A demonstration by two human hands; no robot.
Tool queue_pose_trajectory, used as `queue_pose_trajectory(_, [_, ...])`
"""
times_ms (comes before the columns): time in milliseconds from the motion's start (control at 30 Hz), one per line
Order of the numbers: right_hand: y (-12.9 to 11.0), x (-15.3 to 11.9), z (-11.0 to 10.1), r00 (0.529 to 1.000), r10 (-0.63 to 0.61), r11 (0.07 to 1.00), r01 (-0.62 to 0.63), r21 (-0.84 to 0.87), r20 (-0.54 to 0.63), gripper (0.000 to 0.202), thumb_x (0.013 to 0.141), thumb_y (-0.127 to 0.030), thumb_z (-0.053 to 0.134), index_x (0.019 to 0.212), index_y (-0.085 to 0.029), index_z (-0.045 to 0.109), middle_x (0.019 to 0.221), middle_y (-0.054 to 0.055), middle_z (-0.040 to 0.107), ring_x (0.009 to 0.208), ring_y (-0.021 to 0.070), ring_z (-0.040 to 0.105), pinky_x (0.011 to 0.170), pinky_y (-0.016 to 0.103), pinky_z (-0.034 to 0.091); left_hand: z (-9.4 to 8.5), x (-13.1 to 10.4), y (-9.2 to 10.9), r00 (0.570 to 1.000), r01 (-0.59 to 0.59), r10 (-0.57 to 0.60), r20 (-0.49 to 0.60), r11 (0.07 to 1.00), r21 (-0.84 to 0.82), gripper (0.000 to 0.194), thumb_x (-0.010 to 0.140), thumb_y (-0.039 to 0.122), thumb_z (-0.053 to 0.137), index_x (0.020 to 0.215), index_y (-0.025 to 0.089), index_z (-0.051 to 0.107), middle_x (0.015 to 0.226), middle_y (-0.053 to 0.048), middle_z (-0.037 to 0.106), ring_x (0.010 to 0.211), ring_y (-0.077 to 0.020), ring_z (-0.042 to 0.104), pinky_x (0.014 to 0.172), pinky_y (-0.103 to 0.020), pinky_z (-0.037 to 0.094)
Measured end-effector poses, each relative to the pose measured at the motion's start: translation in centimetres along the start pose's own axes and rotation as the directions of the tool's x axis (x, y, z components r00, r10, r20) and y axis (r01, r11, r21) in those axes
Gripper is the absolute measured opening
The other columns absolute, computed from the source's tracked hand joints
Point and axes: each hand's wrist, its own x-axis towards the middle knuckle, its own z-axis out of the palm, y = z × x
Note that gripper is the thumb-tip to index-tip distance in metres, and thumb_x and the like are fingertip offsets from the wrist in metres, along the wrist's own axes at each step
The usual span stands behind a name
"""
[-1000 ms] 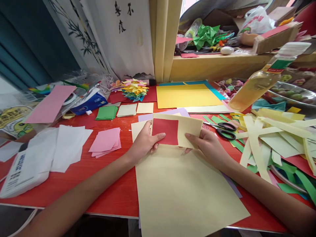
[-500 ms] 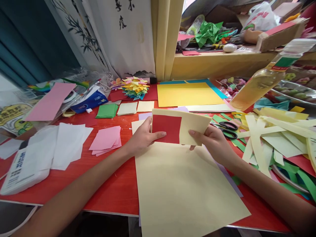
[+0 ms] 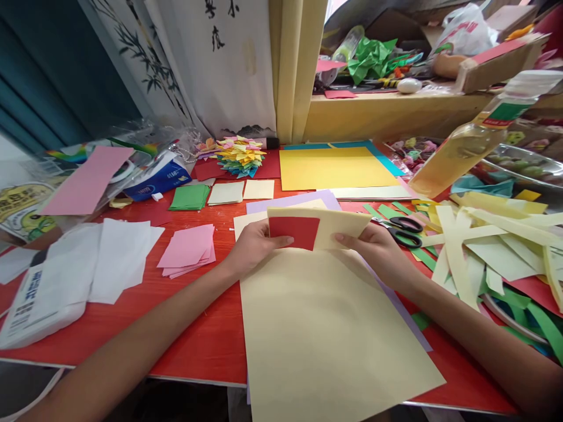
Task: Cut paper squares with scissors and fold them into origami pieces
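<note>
Head view: the left hand (image 3: 255, 246) has its fingers clamped on the left end of a folded or stacked pale yellow paper piece (image 3: 336, 228), the thumb lying over a small red paper square (image 3: 292, 232) on its near face. The right hand (image 3: 382, 252) pinches the same piece at its right end, thumb in front. Both hold it tilted above the far part of a large cream paper sheet (image 3: 343, 334), which lies over a lavender paper sheet (image 3: 288, 201) on the red worktop (image 3: 197, 334). Black-handled scissors (image 3: 405, 232) lie just beside the right hand, near loose green and pale yellow paper strips (image 3: 460, 258). Left of the left hand sits a stack of pink paper squares (image 3: 187, 247); beyond it are green paper squares (image 3: 189, 197).
</note>
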Motion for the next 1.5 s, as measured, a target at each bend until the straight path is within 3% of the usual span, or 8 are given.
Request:
queue_pose_trajectory(167, [0.5,0.2,-0.1,0.997,0.082,0.993,-0.081,0.081,-0.007,0.037,0.074,-0.031,0.062,0.11,-0.022,0.06,0.105,0.007,0.067,0.089,0.0265,0.064,0.071,0.039,0.053,-0.1,0.0,0.1,1.0,0.015,-0.014,-0.018,0.999,0.05,0.033,0.064,0.028,0.071,0.093,0.016,0.063,0.094,-0.006,0.07,0.079,-0.0189,0.065,0.067,-0.029,0.053])
queue_pose_trajectory(467, [-0.1,0.1,0.4,0.998,0.066,0.992,-0.063,0.113,-0.021,0.04,0.074,-0.033,0.063,0.112,-0.024,0.058,0.112,0.006,0.063,0.092,0.0245,0.063,0.074,0.037,0.052,-0.6,0.2,0.3,0.998,0.069,-0.07,0.009,0.993,0.1,0.025,0.063,0.027,0.071,0.085,0.017,0.065,0.091,-0.004,0.07,0.077,-0.0166,0.065,0.065,-0.027,0.052])
queue_pose_trajectory(733, [0.5,0.0,0.5,0.996,0.091,0.979,-0.088,0.184,-0.006,0.04,0.073,-0.03,0.065,0.111,-0.023,0.058,0.109,0.006,0.065,0.087,0.0235,0.064,0.071,0.036,0.052,-0.8,0.1,0.1,0.993,0.09,-0.103,0.053,0.974,0.207,0.029,0.066,0.032,0.068,0.09,0.016,0.066,0.095,-0.007,0.069,0.085,-0.0223,0.064,0.071,-0.032,0.051])
queue_pose_trajectory(1000, [0.3,0.0,0.7,0.992,0.125,0.989,-0.123,0.082,-0.021,0.034,0.074,-0.034,0.063,0.107,-0.024,0.062,0.103,0.004,0.068,0.083,0.0234,0.066,0.069,0.035,0.053,-0.8,0.0,0.3,0.994,0.096,-0.108,0.023,0.948,0.305,0.025,0.067,0.035,0.066,0.084,0.017,0.067,0.089,-0.005,0.069,0.079,-0.02,0.064,0.063,-0.027,0.049])
queue_pose_trajectory(1200, [0.0,-0.2,0.4,0.992,0.119,0.993,-0.12,-0.012,-0.035,0.029,0.077,-0.036,0.06,0.103,-0.025,0.064,0.102,0.003,0.068,0.086,0.0248,0.065,0.071,0.037,0.053,-0.6,0.0,0.9,0.99,0.132,-0.14,0.027,0.971,0.198,0.021,0.064,0.029,0.07,0.08,0.015,0.066,0.081,-0.004,0.068,0.069,-0.0167,0.063,0.056,-0.026,0.049])
queue_pose_trajectory(1267, [-0.2,-0.2,0.4,0.994,0.107,0.994,-0.107,-0.011,-0.023,0.03,0.077,-0.036,0.06,0.104,-0.024,0.064,0.105,0.004,0.067,0.09,0.026,0.064,0.075,0.038,0.053,-0.5,-0.1,1.2,0.984,0.166,-0.173,0.034,0.975,0.145,0.018,0.061,0.026,0.073,0.072,0.015,0.063,0.066,-0.001,0.065,0.055,-0.0129,0.059,0.046,-0.023,0.045])
queue_pose_trajectory(1367, [-0.6,-0.2,0.4,0.993,0.117,0.993,-0.116,0.028,-0.022,0.03,0.074,-0.034,0.062,0.103,-0.023,0.065,0.104,0.005,0.067,0.089,0.026,0.064,0.073,0.038,0.053,-0.4,-0.2,1.6,0.972,0.234,-0.236,0.013,0.968,0.094,0.026,0.056,0.025,0.077,0.058,0.017,0.052,0.041,0.005,0.048,0.034,-0.0073,0.042,0.031,-0.019,0.03])
queue_pose_trajectory(1500, [-0.9,-0.1,0.3,0.99,0.141,0.98,-0.134,0.146,-0.032,0.034,0.071,-0.033,0.065,0.104,-0.023,0.064,0.107,0.006,0.065,0.087,0.0246,0.064,0.068,0.036,0.056,-0.4,-0.2,1.8,0.958,0.285,-0.285,-0.016,0.958,0.041,0.046,0.053,0.027,0.079,0.051,0.02,0.034,0.033,0.01,0.03,0.027,-0.003,0.024,0.027,-0.019,0.015])
